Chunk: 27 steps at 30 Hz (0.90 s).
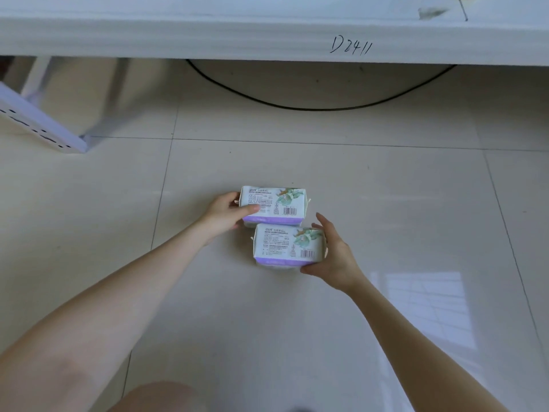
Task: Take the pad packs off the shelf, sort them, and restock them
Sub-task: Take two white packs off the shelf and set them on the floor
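The far pad pack (273, 205) and the near pad pack (286, 245) sat on the pale tiled floor (386, 188), close to the middle of one large tile. Both were turned with the printed side and barcode upward. The two were touching or nearly so, with the near one shifted a little to the right. Each was white with a green leaf print at its right end and a purple band along its near edge.

The left hand (225, 214) gripped the far pad pack at its left end, with the thumb laid across the top and the fingers curled round the far-left corner. The right hand (332, 251) clasped the near pad pack at its right end, with the thumb hooked at the near-right corner and the fingers fairly straight up along the end.

Well beyond the packs, a white shelf (208, 34) crossed the top of the view. A handwritten mark (350, 47) reading D2411 stood on its front edge. A black cable (312, 107) sagged across the floor beneath it. A white perforated post (38, 123) slanted down to the floor at the left. A bright window reflection (430, 307) lay on the tiles to the right of the right forearm.
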Available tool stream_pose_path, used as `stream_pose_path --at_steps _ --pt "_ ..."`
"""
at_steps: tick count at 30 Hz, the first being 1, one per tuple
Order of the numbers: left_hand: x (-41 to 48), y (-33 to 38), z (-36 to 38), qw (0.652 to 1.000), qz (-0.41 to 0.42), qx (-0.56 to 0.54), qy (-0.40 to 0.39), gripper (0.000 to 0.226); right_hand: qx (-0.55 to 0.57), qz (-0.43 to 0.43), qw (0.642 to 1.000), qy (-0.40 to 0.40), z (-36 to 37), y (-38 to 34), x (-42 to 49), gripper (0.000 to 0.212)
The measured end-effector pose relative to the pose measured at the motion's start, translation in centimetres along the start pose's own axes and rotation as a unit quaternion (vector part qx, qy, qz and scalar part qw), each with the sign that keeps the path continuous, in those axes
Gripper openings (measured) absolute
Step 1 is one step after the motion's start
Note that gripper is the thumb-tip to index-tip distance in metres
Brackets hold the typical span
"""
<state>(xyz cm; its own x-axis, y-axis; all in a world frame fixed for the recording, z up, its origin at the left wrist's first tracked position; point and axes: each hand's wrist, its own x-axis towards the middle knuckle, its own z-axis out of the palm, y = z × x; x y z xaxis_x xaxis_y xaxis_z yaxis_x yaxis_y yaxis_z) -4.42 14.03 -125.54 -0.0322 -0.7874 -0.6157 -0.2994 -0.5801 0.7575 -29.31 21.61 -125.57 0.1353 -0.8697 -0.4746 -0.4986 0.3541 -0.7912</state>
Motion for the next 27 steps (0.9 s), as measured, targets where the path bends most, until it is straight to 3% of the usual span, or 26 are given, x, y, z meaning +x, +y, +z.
stream_pose_path --at_steps 11,17,19,22,27 --pt "0.3 0.2 0.8 0.999 0.011 0.027 0.017 0.036 -0.006 0.013 1.0 -0.003 1.1 0.3 1.8 0.121" --pt "-0.7 0.2 0.1 0.993 0.051 0.1 0.019 0.034 -0.101 0.003 0.995 0.012 0.7 -0.4 0.5 0.116" --pt "-1.6 0.0 -0.5 0.975 0.06 0.207 0.052 0.04 -0.163 -0.005 0.986 0.019 0.5 -1.1 -0.6 0.11" --pt "-4.0 -0.5 -1.5 0.919 0.074 0.372 0.105 0.053 -0.273 -0.022 0.961 0.04 0.1 -2.5 -2.7 0.097" --pt "-9.7 0.1 -3.2 0.837 0.095 0.527 0.111 0.06 -0.389 -0.026 0.919 0.06 -0.6 -5.9 -6.5 0.076"
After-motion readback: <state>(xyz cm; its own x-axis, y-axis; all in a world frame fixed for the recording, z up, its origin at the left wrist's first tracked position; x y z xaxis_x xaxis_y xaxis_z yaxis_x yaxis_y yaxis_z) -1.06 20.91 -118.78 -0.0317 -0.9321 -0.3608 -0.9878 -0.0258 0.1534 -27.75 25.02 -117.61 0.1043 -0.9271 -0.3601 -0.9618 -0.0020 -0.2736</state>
